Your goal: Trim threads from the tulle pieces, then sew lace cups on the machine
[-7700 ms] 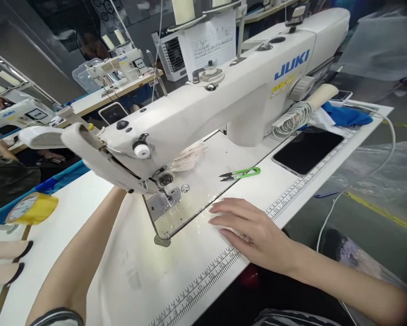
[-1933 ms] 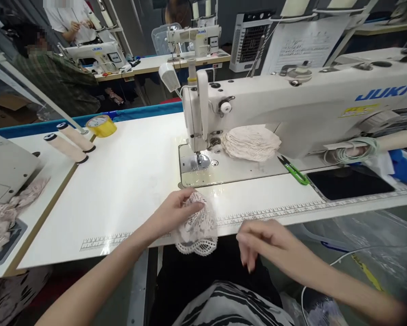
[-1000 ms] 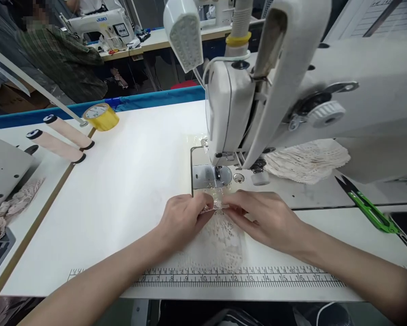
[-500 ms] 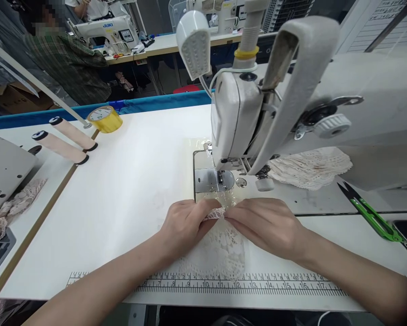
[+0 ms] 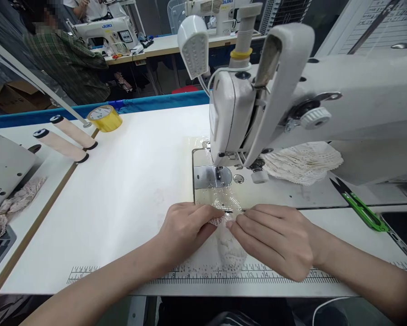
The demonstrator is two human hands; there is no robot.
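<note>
A pale lace piece hangs from my fingers over the front of the white table, across the printed ruler. My left hand pinches its upper left edge between thumb and fingers. At the other side my right hand has its thumb and fingertips closed on the lace, close to the left fingertips. Both hands are just in front of the sewing machine, whose needle plate lies a little beyond them. Clear tape covers part of the bed between the plate and my hands.
Stacked lace pieces lie under the machine arm. Green thread snips and a dark phone are at the right. Thread cones and yellow tape stand at the left. A person sits beyond the table.
My right hand has turned and shifted slightly right and toward me, its knuckles lower. The lace now hangs narrower, more bunched. My left hand stays nearly in place; the view has shifted slightly.
</note>
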